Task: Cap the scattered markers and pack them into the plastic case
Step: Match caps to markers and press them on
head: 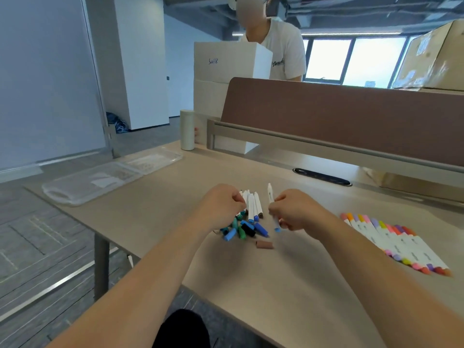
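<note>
My right hand (296,210) grips a white marker (270,194) with a blue cap at its lower end, held nearly upright above the desk. My left hand (221,205) is closed over the left side of a pile of white markers (253,205); what it pinches is hidden by the fingers. Loose blue, teal, green and black caps (244,228) lie just below the pile, and a brown cap (264,244) lies apart in front. A row of capped markers (391,242) in pink, orange, yellow and purple lies at the right. The clear plastic case (82,183) lies open at the far left.
A pale cylindrical bottle (187,129) stands at the desk's back left. A brown divider panel (351,114) runs along the back, with a black cable slot (322,177) before it. A person in a white shirt (283,49) stands behind white boxes (228,61).
</note>
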Available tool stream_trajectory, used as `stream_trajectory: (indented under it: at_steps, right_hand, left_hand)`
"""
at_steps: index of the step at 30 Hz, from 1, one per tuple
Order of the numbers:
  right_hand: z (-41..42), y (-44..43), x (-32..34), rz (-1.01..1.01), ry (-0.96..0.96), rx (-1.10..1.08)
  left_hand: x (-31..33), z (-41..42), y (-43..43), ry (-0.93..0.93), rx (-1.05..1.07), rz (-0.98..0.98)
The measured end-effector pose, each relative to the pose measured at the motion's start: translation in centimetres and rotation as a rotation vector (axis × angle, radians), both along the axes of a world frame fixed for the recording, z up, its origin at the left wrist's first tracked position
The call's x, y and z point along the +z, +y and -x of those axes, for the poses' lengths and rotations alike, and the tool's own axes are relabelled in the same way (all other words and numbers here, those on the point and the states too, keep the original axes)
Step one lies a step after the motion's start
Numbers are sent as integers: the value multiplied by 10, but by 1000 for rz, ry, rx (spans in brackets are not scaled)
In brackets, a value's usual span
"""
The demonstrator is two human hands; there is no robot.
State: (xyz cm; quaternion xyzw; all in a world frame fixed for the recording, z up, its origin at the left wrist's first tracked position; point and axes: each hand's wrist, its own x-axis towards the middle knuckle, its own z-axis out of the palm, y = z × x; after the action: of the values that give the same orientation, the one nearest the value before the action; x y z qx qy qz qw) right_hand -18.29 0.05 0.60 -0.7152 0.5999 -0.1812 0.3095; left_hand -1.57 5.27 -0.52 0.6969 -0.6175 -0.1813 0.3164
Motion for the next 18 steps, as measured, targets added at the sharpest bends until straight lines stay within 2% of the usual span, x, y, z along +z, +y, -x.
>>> stream_trajectory:
  at_steps: [8,18]
  right_hand:
    - [2,5,-3,34,-54,8]
    - [0,-4,-8,32,-112,26]
  left_hand:
    - [-9,9,-3,-288,-70,-103]
    - [-19,14,-14,-321,-96,-130]
